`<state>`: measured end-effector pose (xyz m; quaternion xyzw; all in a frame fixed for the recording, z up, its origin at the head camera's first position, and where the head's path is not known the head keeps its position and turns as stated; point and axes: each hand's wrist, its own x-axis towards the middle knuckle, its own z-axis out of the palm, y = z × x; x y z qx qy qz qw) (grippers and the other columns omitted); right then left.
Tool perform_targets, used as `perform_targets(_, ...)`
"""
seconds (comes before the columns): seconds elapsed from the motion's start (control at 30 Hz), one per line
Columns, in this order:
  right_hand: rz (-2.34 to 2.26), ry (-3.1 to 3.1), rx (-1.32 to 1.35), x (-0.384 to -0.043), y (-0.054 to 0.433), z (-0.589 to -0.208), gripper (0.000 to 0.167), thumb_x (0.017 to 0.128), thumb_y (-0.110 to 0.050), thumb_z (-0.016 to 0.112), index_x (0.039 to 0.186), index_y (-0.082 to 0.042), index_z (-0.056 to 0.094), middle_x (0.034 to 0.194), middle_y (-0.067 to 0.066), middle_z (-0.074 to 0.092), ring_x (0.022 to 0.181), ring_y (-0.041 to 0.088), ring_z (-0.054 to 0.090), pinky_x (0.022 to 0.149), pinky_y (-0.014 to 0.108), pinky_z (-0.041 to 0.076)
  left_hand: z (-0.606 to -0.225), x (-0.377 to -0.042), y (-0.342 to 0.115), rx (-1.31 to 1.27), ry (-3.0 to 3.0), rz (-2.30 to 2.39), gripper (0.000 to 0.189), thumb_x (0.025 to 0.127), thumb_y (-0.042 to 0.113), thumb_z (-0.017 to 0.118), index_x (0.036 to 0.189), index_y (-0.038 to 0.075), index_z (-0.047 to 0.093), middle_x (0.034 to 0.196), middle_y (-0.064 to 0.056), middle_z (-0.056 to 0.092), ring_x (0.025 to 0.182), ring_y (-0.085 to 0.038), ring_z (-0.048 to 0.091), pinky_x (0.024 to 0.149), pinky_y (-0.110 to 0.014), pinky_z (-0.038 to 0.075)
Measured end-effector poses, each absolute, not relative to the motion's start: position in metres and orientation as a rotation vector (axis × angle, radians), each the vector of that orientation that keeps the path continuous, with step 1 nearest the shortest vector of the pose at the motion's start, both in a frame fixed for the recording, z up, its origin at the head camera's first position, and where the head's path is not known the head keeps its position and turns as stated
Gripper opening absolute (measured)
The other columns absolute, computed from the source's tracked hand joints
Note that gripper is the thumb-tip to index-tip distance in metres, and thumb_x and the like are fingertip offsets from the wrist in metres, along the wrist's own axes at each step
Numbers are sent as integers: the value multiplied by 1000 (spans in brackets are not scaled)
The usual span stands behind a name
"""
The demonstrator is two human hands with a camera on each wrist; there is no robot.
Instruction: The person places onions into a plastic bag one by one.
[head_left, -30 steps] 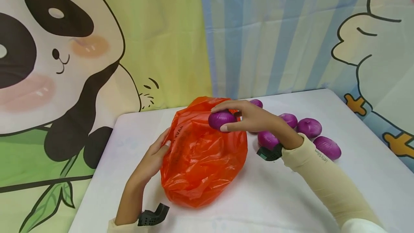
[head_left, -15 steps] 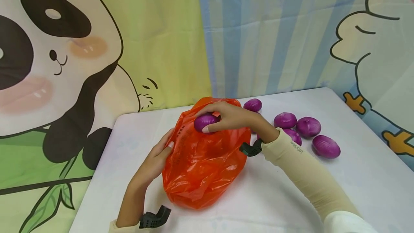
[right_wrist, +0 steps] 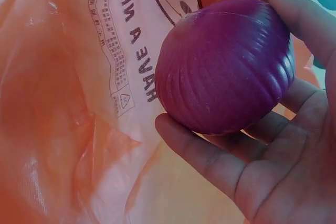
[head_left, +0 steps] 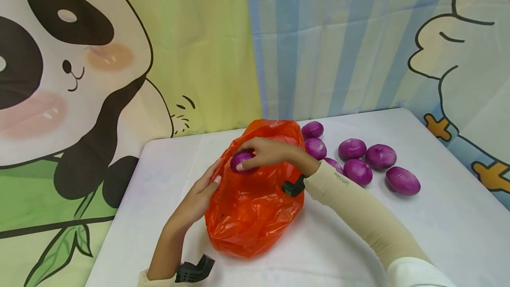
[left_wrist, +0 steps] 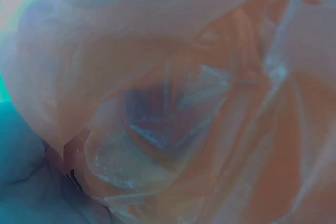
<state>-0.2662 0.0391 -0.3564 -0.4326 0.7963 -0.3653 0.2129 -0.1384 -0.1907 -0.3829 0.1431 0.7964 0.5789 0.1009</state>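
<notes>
My right hand (head_left: 264, 153) grips a purple-red onion (head_left: 242, 161) inside the mouth of a red-orange plastic bag (head_left: 255, 216). In the right wrist view the thumb and fingers curl round this onion (right_wrist: 226, 66), and printed plastic lies behind it. At the bag's left side, my left hand (head_left: 199, 196) holds the edge between thumb and fingers. Crumpled plastic (left_wrist: 252, 145) fills most of the left wrist view, with part of the hand (left_wrist: 31, 177) at lower left. What lies deeper in the bag is hidden.
Several more onions (head_left: 380, 157) lie on the white table (head_left: 342, 242) to the right of the bag. One onion (head_left: 312, 129) is close to the bag's far right edge. A patterned cloth (head_left: 318, 43) hangs behind the table.
My right hand has carried the onion left and down into the bag's mouth. The left hand still holds the bag edge, having shifted slightly right with it.
</notes>
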Motion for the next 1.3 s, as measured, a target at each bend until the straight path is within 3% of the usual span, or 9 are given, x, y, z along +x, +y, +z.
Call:
perform_targets(0.2,-1060,2189,-1202,-273,34,-360,40,91,-37,68,124,-15,65,103,-5,65,85,16,61,75,29,55,-384,-139,-185,471,2303,1733,53,107,19,36,157,19,17,160,-4,18,145,-28,18,111,-49,24)
perform_targets(0.53,-888,2384,-1157,-277,20,-379,36,89,-39,71,118,-17,66,93,-6,63,80,12,55,71,24,49,-387,-139,-181,459,2301,1710,53,107,23,36,157,17,17,160,-3,17,145,-23,16,114,-47,18)
perform_targets(0.87,-978,2380,-1219,-285,20,-408,42,89,-33,73,127,-20,62,116,-7,60,103,9,55,89,22,48,-388,-138,-182,457,2302,1706,53,107,24,36,156,17,18,159,-3,18,144,-26,21,112,-50,24)
perform_targets(1.3,-953,2376,-1232,-289,22,-429,46,87,-27,76,129,-19,61,121,-2,59,106,11,56,88,23,50,-388,-138,-182,436,2295,1698,53,107,22,35,156,16,18,160,-4,18,144,-27,21,111,-50,27)
